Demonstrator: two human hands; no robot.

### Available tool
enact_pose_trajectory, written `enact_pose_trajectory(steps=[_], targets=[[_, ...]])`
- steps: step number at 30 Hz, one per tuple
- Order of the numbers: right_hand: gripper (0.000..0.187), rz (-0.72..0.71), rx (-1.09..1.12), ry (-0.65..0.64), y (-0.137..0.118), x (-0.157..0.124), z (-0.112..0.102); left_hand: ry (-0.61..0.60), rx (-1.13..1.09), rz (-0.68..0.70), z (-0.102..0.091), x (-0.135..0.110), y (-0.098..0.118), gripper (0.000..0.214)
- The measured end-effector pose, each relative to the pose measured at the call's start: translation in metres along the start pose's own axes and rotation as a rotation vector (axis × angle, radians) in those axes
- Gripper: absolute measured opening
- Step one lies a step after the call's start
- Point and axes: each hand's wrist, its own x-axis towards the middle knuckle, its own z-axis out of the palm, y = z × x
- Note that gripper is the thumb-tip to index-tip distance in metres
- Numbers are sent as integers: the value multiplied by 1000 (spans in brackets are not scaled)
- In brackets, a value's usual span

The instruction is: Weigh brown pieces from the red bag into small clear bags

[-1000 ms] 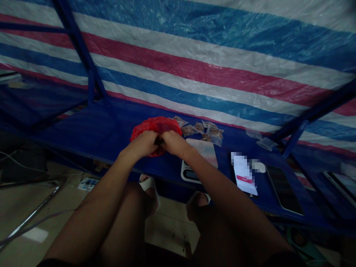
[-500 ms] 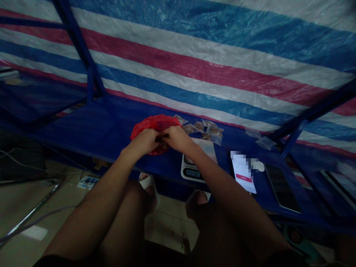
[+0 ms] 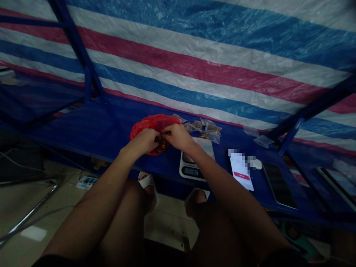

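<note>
A red plastic bag (image 3: 141, 125) lies spread on the blue shelf, with small brownish-gold pieces (image 3: 162, 147) in its opening. Over that opening my left hand (image 3: 148, 140) is closed, fingertips bent inward. My right hand (image 3: 177, 135) meets it there, its fingers pinched together. Whatever the fingertips hold is too small and dark to name. Just right of the bag, partly under my right forearm, stands a white digital scale (image 3: 185, 175) with a small display. Behind the scale lie several clear zip bags (image 3: 213, 128) with brownish contents.
Right of the scale are a lit phone (image 3: 239, 170), a white rounded object (image 3: 258, 164) and a dark phone-like slab (image 3: 279, 185). Flat clear bags (image 3: 263, 141) lie near a slanted blue post (image 3: 290, 137). A striped tarp (image 3: 178, 55) hangs behind the blue shelf (image 3: 111, 129).
My hands stay over the red bag; the fingertips have shifted slightly, and more of the golden pieces shows beneath them. The whole view has moved a little.
</note>
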Motion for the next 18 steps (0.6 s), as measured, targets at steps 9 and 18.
enact_pose_trajectory(steps=[9,18], targets=[[19,-33,38,61,4,0,-7,36,-45,-4,-4,-3,-1,21],[17,52,276,117,0,-21,-34,83,-67,33,-10,-8,5,23]])
